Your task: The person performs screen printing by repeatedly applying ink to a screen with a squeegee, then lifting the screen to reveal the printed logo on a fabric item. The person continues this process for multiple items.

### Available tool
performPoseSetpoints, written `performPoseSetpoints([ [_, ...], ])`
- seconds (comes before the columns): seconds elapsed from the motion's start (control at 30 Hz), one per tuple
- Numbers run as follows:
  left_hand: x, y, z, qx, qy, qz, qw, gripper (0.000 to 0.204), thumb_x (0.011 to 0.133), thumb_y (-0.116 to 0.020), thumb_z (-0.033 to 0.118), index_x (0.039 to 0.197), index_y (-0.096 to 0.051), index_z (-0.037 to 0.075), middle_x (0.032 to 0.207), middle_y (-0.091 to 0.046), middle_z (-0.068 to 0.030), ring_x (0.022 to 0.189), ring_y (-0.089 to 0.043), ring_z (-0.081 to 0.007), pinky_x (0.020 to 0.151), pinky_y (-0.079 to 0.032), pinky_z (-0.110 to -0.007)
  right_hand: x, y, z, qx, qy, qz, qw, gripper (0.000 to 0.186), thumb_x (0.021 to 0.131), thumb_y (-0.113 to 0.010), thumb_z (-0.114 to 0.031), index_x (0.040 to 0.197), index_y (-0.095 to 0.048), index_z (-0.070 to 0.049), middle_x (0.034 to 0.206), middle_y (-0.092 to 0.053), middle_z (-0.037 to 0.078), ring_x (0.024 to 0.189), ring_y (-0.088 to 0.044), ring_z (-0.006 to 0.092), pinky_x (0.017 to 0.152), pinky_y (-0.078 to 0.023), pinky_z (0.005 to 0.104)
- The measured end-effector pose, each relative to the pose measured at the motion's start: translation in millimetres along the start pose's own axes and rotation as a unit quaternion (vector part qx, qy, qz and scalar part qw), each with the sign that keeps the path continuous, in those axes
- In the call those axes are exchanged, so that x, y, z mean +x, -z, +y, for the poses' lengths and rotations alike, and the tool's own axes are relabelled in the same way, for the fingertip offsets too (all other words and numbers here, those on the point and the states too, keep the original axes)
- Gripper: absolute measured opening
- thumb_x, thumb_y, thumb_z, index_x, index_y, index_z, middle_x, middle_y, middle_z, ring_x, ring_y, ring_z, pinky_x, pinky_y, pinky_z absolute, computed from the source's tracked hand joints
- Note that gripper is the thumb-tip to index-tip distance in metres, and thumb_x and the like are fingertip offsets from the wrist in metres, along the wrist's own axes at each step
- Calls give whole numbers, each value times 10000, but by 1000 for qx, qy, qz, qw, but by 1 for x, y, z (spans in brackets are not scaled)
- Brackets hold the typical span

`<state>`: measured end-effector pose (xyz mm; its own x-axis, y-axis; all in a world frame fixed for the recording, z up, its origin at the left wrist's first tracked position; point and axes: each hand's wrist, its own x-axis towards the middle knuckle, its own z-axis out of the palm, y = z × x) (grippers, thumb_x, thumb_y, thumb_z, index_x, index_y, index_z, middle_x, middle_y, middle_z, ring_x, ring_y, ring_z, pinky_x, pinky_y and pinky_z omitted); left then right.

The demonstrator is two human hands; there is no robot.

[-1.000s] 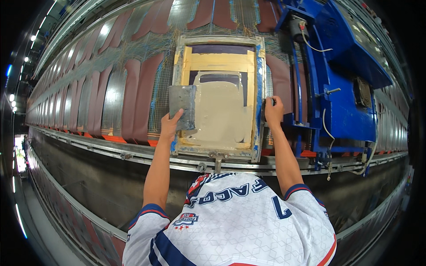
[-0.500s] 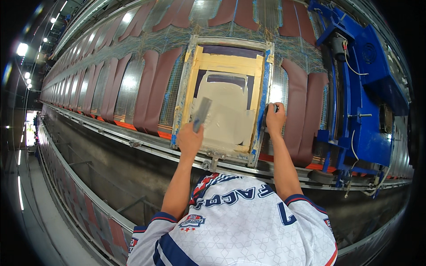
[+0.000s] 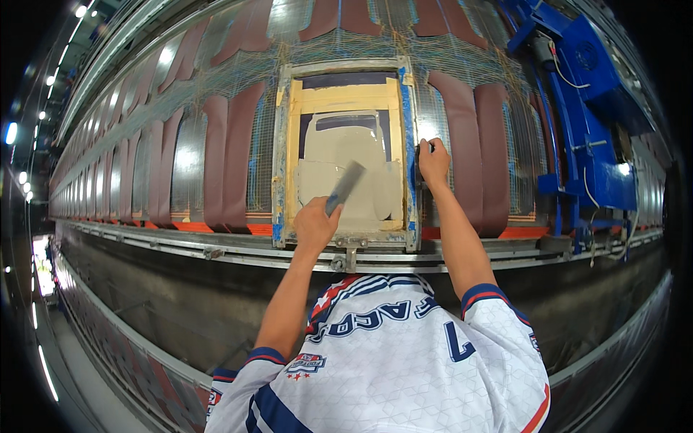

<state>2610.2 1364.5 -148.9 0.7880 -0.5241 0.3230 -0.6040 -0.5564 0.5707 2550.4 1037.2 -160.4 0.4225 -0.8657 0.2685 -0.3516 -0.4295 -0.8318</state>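
Observation:
My left hand (image 3: pixel 315 220) is closed on a grey squeegee blade (image 3: pixel 346 184), tilted over the lower part of a screen frame (image 3: pixel 284 115). Pale grey-beige paste (image 3: pixel 339 144) covers much of the screen inside yellow tape (image 3: pixel 346 97), below a dark purple band. My right hand (image 3: pixel 433 162) grips a small black handle at the frame's right edge, its fingertips curled round it.
The long table holds rows of maroon pieces (image 3: pixel 231 159) on grid-lined metal, with a metal rail (image 3: pixel 462 256) along the near edge. A blue machine (image 3: pixel 599 180) with white cables stands at the right. A walkway (image 3: pixel 86 361) runs along the lower left.
The frame has shifted left, away from the blue machine, exposing maroon pieces on its right. The squeegee has moved from the screen's left side toward the middle and turned into a slant.

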Motion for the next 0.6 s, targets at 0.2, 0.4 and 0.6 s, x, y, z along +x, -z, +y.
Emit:
performPoseSetpoints([
  [0.2,41,27,-37,25,-341,-110,933,207,730,-803,172,896,-697,109,894,-682,-47,874,-644,-283,750,-502,-406,-1,4,1,-16,54,45,997,315,952,-652,-326,991,-683,-15,870,-712,227,826,-676,438,774,-510,475],
  [0.4,34,14,-67,39,-358,-135,923,294,646,-844,171,898,-700,134,903,-684,-18,839,-648,-271,745,-495,-408,-10,-1,-7,-22,40,48,998,282,950,-650,-287,961,-674,-7,863,-697,270,835,-686,437,772,-513,482],
  [0.6,112,12,-62,-19,-332,-127,935,210,662,-853,193,811,-723,126,841,-719,-35,766,-676,-283,706,-500,-421,8,4,-15,-155,151,17,976,332,942,-691,-346,1002,-690,-20,977,-722,237,952,-674,424,855,-517,457],
])
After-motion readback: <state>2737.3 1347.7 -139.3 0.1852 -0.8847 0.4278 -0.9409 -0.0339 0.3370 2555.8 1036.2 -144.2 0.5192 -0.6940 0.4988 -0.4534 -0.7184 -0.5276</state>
